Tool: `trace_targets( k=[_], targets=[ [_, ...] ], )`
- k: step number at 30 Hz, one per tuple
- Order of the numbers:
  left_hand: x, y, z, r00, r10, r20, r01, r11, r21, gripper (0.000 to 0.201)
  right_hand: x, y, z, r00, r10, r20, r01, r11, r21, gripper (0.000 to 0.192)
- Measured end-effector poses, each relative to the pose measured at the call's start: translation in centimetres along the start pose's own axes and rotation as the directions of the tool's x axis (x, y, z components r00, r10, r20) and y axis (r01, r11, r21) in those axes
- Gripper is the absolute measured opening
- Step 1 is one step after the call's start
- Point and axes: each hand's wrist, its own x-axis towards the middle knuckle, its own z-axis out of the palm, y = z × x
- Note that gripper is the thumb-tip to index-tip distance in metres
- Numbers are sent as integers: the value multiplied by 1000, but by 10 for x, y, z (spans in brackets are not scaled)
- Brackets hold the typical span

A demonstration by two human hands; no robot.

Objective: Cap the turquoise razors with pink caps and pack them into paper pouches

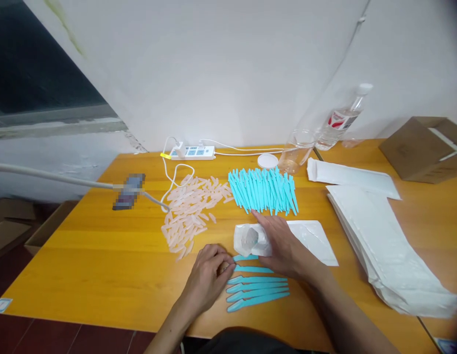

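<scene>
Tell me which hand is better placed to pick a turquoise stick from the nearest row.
Probably your left hand: it's beside the turquoise sticks, while your right hand is gripping the open white mailer.

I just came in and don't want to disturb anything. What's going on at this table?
The person's right hand holds an open-mouthed white packet. The left hand is at the ends of the turquoise sticks laid in a row. Beyond lie a turquoise pile and scattered pale pink pieces; more white packets are stacked at the right.
</scene>
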Motion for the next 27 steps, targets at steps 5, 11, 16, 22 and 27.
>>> trace_targets(
  k=[5, 11, 16, 22, 27],
  targets=[
    [5, -2, -2, 1000, -9, 1, 9, 1000, 18, 20, -2, 2, 0, 999, 11, 32, -11, 1000, -3, 104],
    [10, 4, -5, 998, -45, 51, 42, 998, 48, 14, -4, 2, 2, 1000, -16, 6, 16, 1000, 15, 103],
    [10, 5, -4, 999, -40, 17, 39, 996, 77, 12, -5, 5, 4, 1000, -9, 7, 9, 1000, 25, 101],
    [14, 11, 0, 997, -55, 53, 53, 997, 47, 11, -4, 4, 3, 1000, -19, -4, 19, 1000, 20, 103],
    [-7, -3, -32, 986, -116, 121, 133, 981, -138, 18, -7, 9, 4, 999, -20, -26, 21, 1000, 17, 104]
  ],
)
